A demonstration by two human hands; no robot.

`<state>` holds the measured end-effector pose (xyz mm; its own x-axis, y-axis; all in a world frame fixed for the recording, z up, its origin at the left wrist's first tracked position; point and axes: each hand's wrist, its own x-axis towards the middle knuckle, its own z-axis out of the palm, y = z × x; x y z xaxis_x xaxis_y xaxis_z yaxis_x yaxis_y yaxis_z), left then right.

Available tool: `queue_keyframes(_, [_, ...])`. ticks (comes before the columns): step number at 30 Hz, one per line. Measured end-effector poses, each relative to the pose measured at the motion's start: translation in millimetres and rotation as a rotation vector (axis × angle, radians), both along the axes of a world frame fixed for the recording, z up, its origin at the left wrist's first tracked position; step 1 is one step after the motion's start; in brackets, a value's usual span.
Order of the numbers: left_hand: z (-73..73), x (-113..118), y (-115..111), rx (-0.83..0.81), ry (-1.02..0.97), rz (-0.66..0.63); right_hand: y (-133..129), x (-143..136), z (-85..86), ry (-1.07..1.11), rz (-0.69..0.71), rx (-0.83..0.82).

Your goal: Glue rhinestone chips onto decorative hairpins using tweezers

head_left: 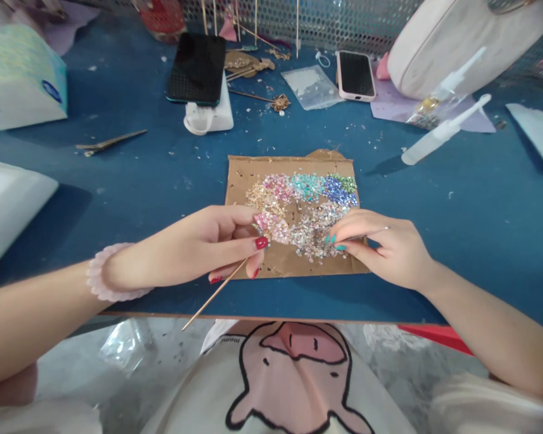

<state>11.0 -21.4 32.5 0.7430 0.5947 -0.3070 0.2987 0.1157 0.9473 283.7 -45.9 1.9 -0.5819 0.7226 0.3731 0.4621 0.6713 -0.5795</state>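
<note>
A thin wooden stick (213, 295) is held between the fingers of my left hand (221, 244), slanting down past the table's front edge. At that hand's fingertips shows a piece covered in pink sparkly bits (271, 227); whether it joins the stick is hidden. My right hand (389, 247) is closed in a pinch on a slim metal tool, seemingly tweezers (366, 235), with its fingertips at a pile of silvery sequins (314, 232). Beneath both hands lies a cardboard sheet (280, 265). Pink, turquoise (306, 187), blue (339, 191), green and gold sequins are heaped on it.
Behind the cardboard are a black phone (196, 67), a gold-topped stick (280, 103), a small clear bag (311, 86) and a pink-edged phone (356, 75). A white nozzle bottle (443, 131) lies right. A metal clip (111, 141) and tissue pack (22, 78) are left.
</note>
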Motion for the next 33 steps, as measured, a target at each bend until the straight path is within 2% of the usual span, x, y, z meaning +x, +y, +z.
queue_keyframes(7, [3.1,1.3,1.6,0.000,0.023,-0.004,-0.5,-0.5,-0.2,0.021,0.019,-0.015])
queue_keyframes(12, [4.1,0.3,0.6,-0.078,0.060,-0.003,-0.1,-1.2,1.1,0.002,0.020,0.014])
queue_keyframes(33, [2.6,-0.3,1.8,-0.089,0.021,-0.037,-1.7,-2.0,1.2,0.006,0.015,0.024])
